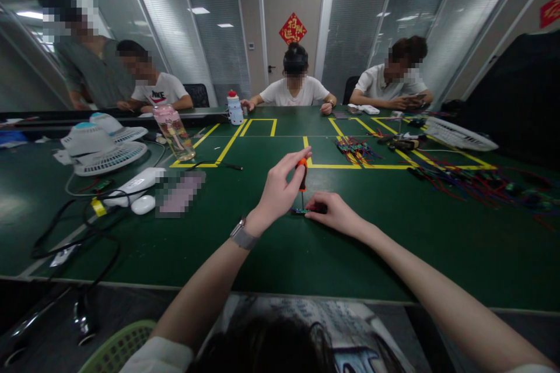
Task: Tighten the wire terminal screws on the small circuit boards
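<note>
My left hand (pixel 279 189) is closed round a small screwdriver with an orange handle (pixel 302 173), held upright with its tip down on a small dark circuit part (pixel 301 210) lying on the green table (pixel 280 245). My right hand (pixel 336 213) rests on the table right beside it, fingers pinched on the part's right end and holding it down. A grey watch (pixel 242 236) is on my left wrist.
Two white fans (pixel 102 145), a white mouse (pixel 143 204), black cables (pixel 79 233) and a pink bottle (pixel 174 131) lie to the left. Bundles of coloured wires (pixel 356 150) and more parts (pixel 481 183) lie to the right. Several people sit or stand at the far side.
</note>
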A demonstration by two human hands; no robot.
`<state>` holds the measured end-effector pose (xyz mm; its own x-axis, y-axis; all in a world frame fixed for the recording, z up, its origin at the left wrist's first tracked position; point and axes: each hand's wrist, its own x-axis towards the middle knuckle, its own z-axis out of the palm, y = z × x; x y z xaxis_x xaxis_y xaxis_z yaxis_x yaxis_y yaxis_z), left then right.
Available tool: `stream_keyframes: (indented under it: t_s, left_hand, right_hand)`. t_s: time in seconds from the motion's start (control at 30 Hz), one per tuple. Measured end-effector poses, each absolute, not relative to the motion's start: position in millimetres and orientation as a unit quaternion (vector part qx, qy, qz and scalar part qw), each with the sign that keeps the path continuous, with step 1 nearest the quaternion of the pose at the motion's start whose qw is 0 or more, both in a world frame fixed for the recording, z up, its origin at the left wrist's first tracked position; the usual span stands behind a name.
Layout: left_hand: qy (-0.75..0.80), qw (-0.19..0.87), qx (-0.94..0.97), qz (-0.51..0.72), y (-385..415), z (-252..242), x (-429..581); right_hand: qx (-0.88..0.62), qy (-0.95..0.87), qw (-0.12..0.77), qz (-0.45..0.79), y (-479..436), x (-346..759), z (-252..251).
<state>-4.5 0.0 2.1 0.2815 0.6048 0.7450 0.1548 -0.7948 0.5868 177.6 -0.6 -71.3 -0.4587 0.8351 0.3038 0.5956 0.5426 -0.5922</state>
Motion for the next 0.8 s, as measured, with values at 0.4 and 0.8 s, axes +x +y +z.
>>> stream_keyframes:
  t_s: [0.4,0.8]
  left_hand:
    - [0.229,0.325,0.733,0.551,0.4,-0.5,-1.4]
    - [0.249,0.292,0.722,0.576,3.4,-1.9,-1.8]
  right_hand:
    - [-0.419,-0.834,0.287,0.215,-1.9,177.6,-70.1]
    - [-0.420,-0.837,0.280,0.209,-0.9,177.9,-71.5]
